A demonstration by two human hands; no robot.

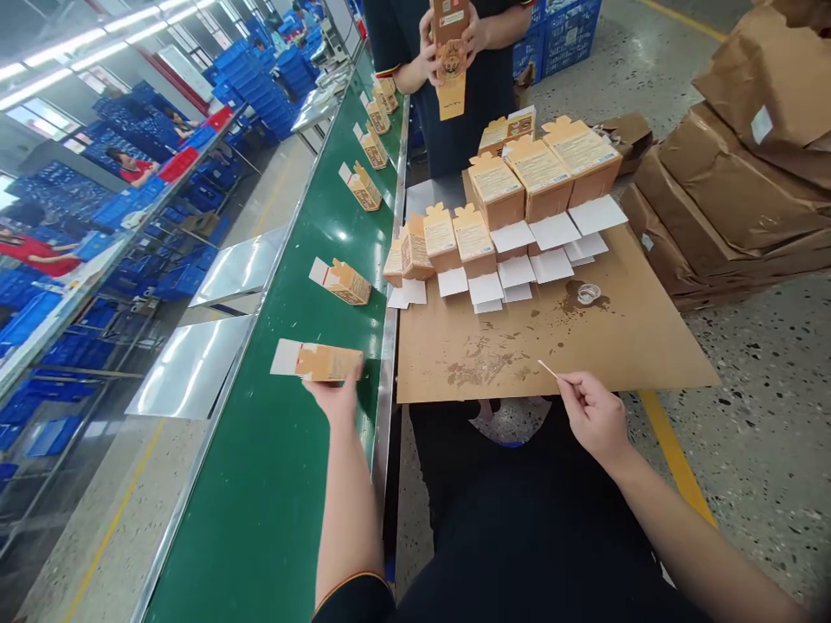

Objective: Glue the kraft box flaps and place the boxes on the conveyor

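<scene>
On the green conveyor belt (273, 484), my left hand (336, 400) grips a small tan carton (328, 362) whose white flap points left. The carton partly hides my fingers. My right hand (594, 415) pinches a thin stick like a cotton swab (547, 369) over the front of a brown cardboard sheet (623, 346). Farther back on that sheet lies a small clear plastic cup (588, 294) with a wet patch around it. Several cartons (473, 238) are stacked behind, their white flaps hanging toward me.
Several more cartons (351, 281) stand in a row along the belt. Across the sheet, a co-worker's hands (447, 48) hold a brown and yellow box (450, 61). Brown-paper-wrapped bundles (727, 199) are piled at right. Metal side plates (195, 368) flank the belt at left.
</scene>
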